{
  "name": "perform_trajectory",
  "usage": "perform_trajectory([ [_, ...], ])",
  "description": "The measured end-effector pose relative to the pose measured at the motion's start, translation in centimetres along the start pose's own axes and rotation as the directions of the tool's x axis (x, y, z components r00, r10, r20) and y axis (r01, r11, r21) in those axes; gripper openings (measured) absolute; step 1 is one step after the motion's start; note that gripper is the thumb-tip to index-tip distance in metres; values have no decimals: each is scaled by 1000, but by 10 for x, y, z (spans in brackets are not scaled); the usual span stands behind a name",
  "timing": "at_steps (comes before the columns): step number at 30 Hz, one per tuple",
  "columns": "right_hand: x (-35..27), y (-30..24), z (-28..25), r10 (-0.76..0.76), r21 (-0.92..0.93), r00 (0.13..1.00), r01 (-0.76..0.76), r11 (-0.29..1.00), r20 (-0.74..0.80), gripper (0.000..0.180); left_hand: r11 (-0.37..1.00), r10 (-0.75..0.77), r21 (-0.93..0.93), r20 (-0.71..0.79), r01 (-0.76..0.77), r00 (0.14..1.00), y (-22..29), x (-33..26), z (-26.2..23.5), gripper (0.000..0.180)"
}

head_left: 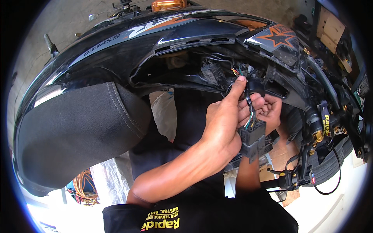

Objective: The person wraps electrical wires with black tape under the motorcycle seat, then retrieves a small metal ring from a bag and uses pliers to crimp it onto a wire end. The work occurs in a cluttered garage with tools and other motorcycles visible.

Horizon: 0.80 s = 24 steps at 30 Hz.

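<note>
The slim, black-wrapped wire bundle (248,97) is grasped in the curled fingers of the left hand (227,116), whose thumb is extended upward along it. From the bundle's lower end, thin white, green and dark wires (252,117) are led into a black, rectangular plastic connector block (252,139), which is hung just beside the heel of that hand. The right hand (271,110) is held close behind the left fingertips, its fingers bent; whether anything is pinched there cannot be told, as part of it is hidden.

Just above the left thumb, a small cluster of red, yellow and green wires (236,71) is exposed in the open cavity of a glossy black motorcycle body panel (186,37) marked with orange and grey graphics. To the left, a padded black seat with pale stitching (81,136) is seen; at lower right, a black rubber handlebar grip (275,183) is placed near a black tyre (330,165).
</note>
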State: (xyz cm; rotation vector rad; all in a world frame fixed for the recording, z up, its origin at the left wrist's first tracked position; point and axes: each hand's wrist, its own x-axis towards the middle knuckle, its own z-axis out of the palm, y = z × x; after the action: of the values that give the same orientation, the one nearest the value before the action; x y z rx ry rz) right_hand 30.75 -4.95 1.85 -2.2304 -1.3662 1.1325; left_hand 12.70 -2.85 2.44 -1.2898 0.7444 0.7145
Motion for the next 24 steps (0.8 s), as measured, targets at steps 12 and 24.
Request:
perform_trajectory([
  [12, -16, -28, 29, -64, -25, 993, 67, 997, 103, 27, 995, -23, -87, 285, 50, 958, -27, -6, 19, 57],
  [24, -8, -25, -52, 447, -288, 841, -367, 885, 303, 22, 978, 149, -205, 523, -46, 839, -63, 55, -23, 42],
])
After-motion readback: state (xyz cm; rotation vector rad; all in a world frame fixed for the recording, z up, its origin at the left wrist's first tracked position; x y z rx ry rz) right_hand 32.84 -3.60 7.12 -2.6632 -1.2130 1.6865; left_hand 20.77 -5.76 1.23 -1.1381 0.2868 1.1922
